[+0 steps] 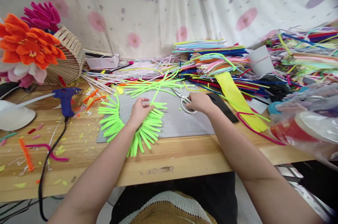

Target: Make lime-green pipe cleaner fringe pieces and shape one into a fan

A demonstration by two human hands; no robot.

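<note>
My left hand (140, 112) is closed on the upper right part of a fringe of neon-green pipe cleaners (112, 122). The fringe curves in a U shape, its short strands pointing outward, and part of it is hidden under my hand and forearm. Off to the right, my right hand (200, 102) has its fingers closed at the white handles of a pair of scissors (182, 97). The scissors are low over the grey cutting mat (185, 127), blades apart and pointing up and left. Loose green pipe cleaners (161, 85) lie crossed beyond my left hand.
A blue hot glue gun (66, 100) stands at left, its cord (49, 157) trailing over the table edge. Pipe-cleaner scraps (26, 155) litter that side. Bundled pipe cleaners (216, 64) line the back. A yellow strip (239, 101) and black flat piece (223, 107) lie at right.
</note>
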